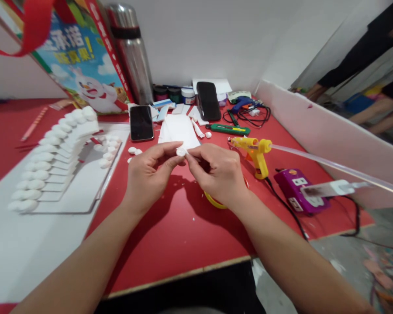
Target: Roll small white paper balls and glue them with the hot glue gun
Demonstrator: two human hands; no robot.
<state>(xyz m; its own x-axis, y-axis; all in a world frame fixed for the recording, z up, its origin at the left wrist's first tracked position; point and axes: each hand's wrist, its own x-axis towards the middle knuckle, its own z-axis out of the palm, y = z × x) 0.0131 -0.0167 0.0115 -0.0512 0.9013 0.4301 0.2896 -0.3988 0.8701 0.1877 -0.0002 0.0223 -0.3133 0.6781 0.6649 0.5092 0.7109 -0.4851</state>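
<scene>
Both my hands meet over the middle of the red table (170, 235). My left hand (149, 172) and my right hand (218, 172) pinch the same small white lump of clay (180, 151) between their fingertips. A yellow ring (212, 201) lies on the table, partly hidden under my right hand. To the left, a white staircase model (60, 163) with rows of white clay lumps along its steps stands on a white board (26, 244). Loose white lumps (135, 151) lie near my left hand.
A yellow glue gun (253, 150) with a long clear stick stands right of my hands, beside a purple device (298, 189). Behind are a phone (141, 122), white sheets (179, 130), a green cutter (228, 129), paint jars (173, 93), a steel flask (131, 52) and a printed bag (78, 56). Another person's legs show at far right.
</scene>
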